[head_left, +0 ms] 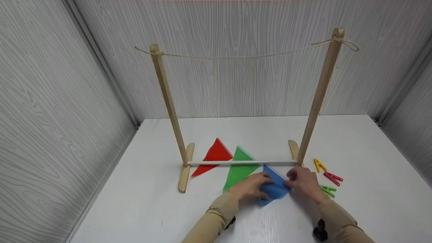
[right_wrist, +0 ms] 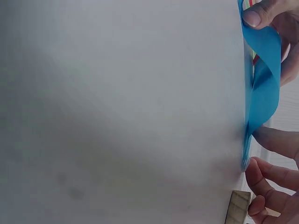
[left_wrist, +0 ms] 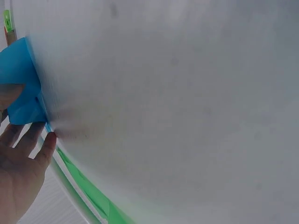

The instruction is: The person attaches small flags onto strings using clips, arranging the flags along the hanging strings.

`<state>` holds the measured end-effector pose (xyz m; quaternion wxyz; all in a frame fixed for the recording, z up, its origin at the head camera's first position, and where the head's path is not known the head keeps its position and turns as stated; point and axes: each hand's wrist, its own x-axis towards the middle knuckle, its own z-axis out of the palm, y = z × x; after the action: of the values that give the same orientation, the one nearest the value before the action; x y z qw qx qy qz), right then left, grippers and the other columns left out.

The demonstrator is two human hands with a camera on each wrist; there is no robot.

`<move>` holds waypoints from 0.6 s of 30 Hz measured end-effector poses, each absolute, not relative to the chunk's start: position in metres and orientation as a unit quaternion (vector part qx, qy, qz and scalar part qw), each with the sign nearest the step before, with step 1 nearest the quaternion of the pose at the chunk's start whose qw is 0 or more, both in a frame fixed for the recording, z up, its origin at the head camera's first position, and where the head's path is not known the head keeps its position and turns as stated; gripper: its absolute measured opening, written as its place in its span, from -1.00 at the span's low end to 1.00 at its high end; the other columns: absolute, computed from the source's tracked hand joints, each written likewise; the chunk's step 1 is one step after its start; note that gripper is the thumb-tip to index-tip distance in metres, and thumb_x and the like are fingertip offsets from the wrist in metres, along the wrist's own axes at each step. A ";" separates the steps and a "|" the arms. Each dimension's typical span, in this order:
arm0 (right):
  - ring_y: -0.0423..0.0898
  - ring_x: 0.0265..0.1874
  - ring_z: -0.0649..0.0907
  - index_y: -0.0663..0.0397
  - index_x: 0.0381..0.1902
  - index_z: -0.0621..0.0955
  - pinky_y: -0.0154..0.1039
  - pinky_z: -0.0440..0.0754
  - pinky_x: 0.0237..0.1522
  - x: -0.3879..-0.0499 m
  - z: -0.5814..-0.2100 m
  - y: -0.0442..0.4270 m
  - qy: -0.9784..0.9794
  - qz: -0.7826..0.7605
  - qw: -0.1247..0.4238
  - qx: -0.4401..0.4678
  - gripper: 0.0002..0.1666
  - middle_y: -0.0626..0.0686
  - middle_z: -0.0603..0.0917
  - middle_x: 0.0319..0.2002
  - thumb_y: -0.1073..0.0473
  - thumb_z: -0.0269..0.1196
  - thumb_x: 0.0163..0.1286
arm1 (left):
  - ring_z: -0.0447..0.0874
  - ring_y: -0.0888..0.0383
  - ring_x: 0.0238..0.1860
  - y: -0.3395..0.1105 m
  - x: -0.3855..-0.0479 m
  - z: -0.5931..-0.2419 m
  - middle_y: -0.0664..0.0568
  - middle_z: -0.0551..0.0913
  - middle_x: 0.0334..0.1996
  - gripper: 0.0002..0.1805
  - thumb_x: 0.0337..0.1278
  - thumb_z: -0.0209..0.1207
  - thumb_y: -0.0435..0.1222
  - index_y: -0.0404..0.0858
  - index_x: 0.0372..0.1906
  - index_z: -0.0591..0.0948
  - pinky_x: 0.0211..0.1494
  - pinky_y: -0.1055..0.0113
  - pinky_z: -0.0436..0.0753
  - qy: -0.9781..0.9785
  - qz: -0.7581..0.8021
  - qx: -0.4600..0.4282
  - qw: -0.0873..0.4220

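A blue triangular flag (head_left: pixel 275 189) lies on the table in front of a wooden stand, buckled upward in the wrist views. My left hand (head_left: pixel 253 187) rests on its left part, fingers spread and thumb toward the near edge. At the flag's right corner, my right hand (head_left: pixel 303 182) pinches the cloth between thumb and fingertip. In the right wrist view, the blue cloth (right_wrist: pixel 266 93) bulges between both hands, and the right fingers (right_wrist: pixel 261 179) are at its end. A green flag (head_left: pixel 238 170) lies left of the blue one, partly behind my left hand, with a red flag (head_left: pixel 217 153) beyond it.
Two wooden posts (head_left: pixel 168 104) carry a string (head_left: pixel 236 57) tied between their tops. A white rod (head_left: pixel 243 162) joins the posts low down, over the red and green flags. Yellow (head_left: pixel 319 165), red (head_left: pixel 333 178) and green (head_left: pixel 328 190) clothespins lie right of my right hand.
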<state>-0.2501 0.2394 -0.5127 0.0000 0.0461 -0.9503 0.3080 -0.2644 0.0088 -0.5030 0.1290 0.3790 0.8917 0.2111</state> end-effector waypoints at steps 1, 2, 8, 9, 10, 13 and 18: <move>0.03 -0.27 0.58 0.26 -0.09 0.67 0.09 0.37 -0.05 -0.250 -0.512 0.239 -0.950 0.308 -0.001 0.047 -0.65 0.14 0.70 -0.29 0.16 0.44 0.24 | 0.47 0.19 0.33 0.009 -0.264 -0.503 0.06 0.53 0.28 -0.42 0.16 0.41 -0.18 -0.10 0.31 0.57 0.47 0.35 0.42 0.892 0.211 0.377 0.131; 0.03 -0.27 0.59 0.26 -0.10 0.67 0.10 0.37 -0.04 -0.250 -0.512 0.239 -0.950 0.308 -0.002 0.049 -0.66 0.14 0.70 -0.29 0.17 0.44 0.25 | 0.46 0.18 0.34 0.009 -0.264 -0.503 0.07 0.53 0.29 -0.42 0.16 0.41 -0.18 -0.09 0.31 0.57 0.47 0.34 0.42 0.893 0.212 0.374 0.133; 0.04 -0.26 0.60 0.25 -0.18 0.69 0.15 0.36 -0.06 -0.248 -0.510 0.237 -0.948 0.310 0.009 0.075 -0.78 0.12 0.71 -0.34 0.24 0.39 0.25 | 0.39 0.16 0.42 0.007 -0.263 -0.502 0.07 0.48 0.37 -0.42 0.17 0.40 -0.20 -0.11 0.31 0.57 0.53 0.33 0.36 0.893 0.221 0.367 0.137; 0.03 -0.27 0.60 0.25 -0.20 0.70 0.16 0.37 -0.06 -0.248 -0.510 0.236 -0.947 0.310 0.013 0.081 -0.79 0.11 0.71 -0.36 0.25 0.38 0.24 | 0.38 0.16 0.43 0.007 -0.263 -0.503 0.07 0.47 0.38 -0.42 0.17 0.40 -0.21 -0.11 0.31 0.56 0.53 0.33 0.35 0.893 0.224 0.367 0.137; 0.03 -0.28 0.60 0.25 -0.21 0.71 0.17 0.37 -0.06 -0.248 -0.510 0.236 -0.946 0.311 0.015 0.087 -0.80 0.10 0.71 -0.37 0.26 0.37 0.23 | 0.37 0.16 0.44 0.007 -0.262 -0.503 0.08 0.46 0.40 -0.42 0.18 0.39 -0.21 -0.11 0.32 0.56 0.54 0.32 0.34 0.892 0.226 0.366 0.137; -0.01 -0.32 0.60 0.24 -0.22 0.71 0.12 0.42 -0.07 -0.249 -0.511 0.236 -0.945 0.310 0.024 0.097 -0.81 0.08 0.71 -0.38 0.28 0.35 0.21 | 0.32 0.16 0.48 0.006 -0.262 -0.504 0.10 0.42 0.44 -0.40 0.19 0.38 -0.20 -0.10 0.35 0.53 0.56 0.31 0.31 0.893 0.230 0.362 0.134; -0.04 -0.35 0.62 0.31 -0.15 0.69 -0.15 0.59 -0.21 -0.250 -0.512 0.239 -0.939 0.333 0.016 0.087 -0.77 0.13 0.71 -0.33 0.34 0.30 0.23 | 0.21 0.14 0.55 0.006 -0.260 -0.504 0.15 0.32 0.50 -0.27 0.18 0.39 -0.14 0.02 0.45 0.41 0.57 0.24 0.31 0.902 0.232 0.340 0.132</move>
<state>-0.2496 0.2387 -0.5116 0.0163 0.0865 -0.9387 0.3332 -0.2596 0.0059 -0.5039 0.1315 0.3402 0.9017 0.2320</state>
